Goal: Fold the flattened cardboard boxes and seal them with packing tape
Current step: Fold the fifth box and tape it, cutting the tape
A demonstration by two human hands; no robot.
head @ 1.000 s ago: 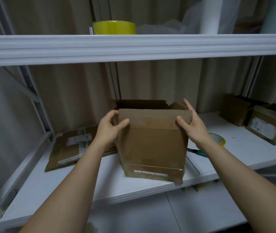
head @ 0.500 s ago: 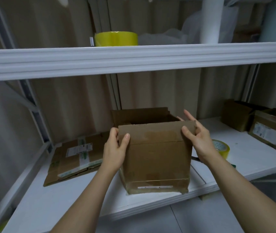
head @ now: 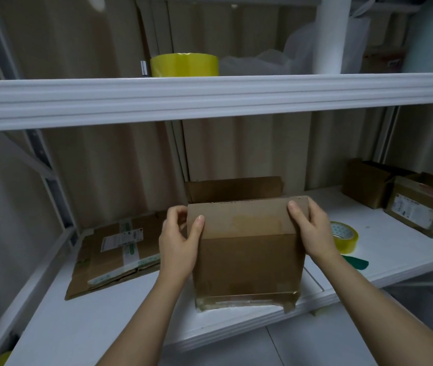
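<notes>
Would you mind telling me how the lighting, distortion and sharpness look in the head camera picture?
Head view: dim, flat lighting with soft shadows and no glare; wide-angle distortion bows the white upper shelf edge; the brown cardboard box and both hands, left hand and right hand, are fairly sharp, while label print on the flattened cardboard sheet is too soft to read.

White shelving unit (head: 210, 96) against beige corrugated wall (head: 236, 154); dim light.
</notes>
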